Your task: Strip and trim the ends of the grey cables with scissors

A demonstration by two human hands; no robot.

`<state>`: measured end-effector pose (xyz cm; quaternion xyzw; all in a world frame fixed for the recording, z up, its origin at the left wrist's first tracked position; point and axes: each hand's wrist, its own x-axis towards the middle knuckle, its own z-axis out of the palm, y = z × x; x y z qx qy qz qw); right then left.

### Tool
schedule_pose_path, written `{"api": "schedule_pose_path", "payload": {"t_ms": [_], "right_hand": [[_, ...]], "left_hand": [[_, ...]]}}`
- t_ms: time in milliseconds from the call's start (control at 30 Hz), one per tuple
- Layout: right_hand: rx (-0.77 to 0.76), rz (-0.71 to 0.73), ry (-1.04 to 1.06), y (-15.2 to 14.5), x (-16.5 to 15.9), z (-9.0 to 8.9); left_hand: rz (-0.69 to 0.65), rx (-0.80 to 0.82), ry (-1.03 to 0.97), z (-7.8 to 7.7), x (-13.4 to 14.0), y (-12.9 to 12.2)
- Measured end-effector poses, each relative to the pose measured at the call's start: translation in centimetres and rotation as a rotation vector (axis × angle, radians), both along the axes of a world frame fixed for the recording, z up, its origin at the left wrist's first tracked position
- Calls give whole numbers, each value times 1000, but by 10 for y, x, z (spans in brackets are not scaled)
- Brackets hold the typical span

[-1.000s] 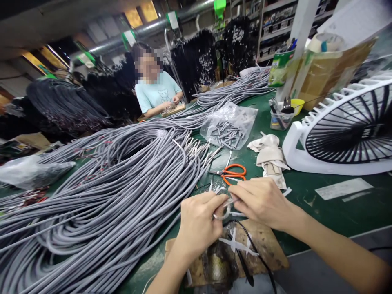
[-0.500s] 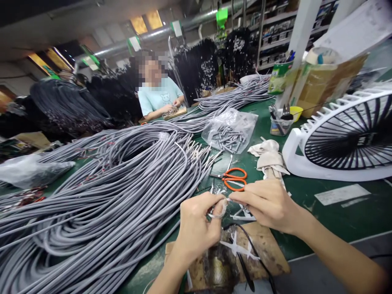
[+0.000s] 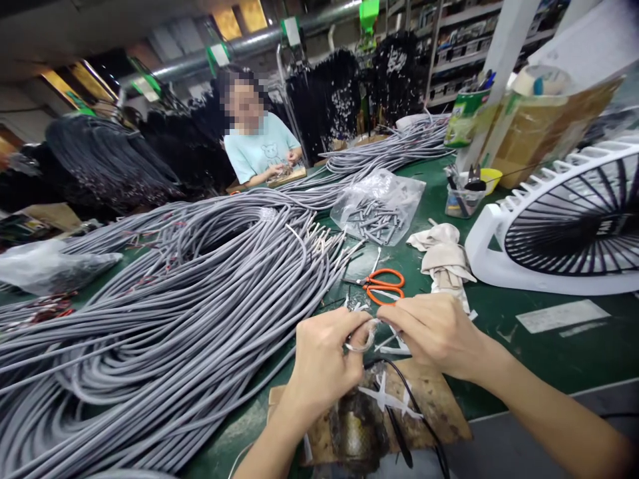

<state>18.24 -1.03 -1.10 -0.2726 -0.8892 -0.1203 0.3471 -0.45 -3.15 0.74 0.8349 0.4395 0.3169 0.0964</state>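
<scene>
My left hand [image 3: 322, 362] and my right hand [image 3: 436, 332] meet over the near edge of the green table [image 3: 524, 346]. Both pinch a small pale looped piece [image 3: 363, 338], a clear sleeve or wire end; its exact kind is hard to tell. Under my hands lies a scorched wooden board [image 3: 424, 406] with white tape crosses and a black cord. Orange-handled scissors [image 3: 382, 285] lie just beyond my fingers. A big heap of grey cables [image 3: 164, 313] spreads to my left.
A white fan [image 3: 564, 226] stands at the right. A clear bag of grey sleeves [image 3: 379, 206], a beige cloth [image 3: 442, 256] and a cup of tools [image 3: 462, 196] sit behind the scissors. A person in a light blue shirt [image 3: 259, 150] works across the table.
My hands stay together on the looped piece, with small finger shifts. The view has shifted slightly.
</scene>
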Motion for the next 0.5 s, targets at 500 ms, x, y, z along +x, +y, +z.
{"api": "schedule_pose_path", "payload": {"t_ms": [500], "right_hand": [[-787,175,479,-12,-18,12]], "left_hand": [[113,137,-305,-4,9,-1]]}}
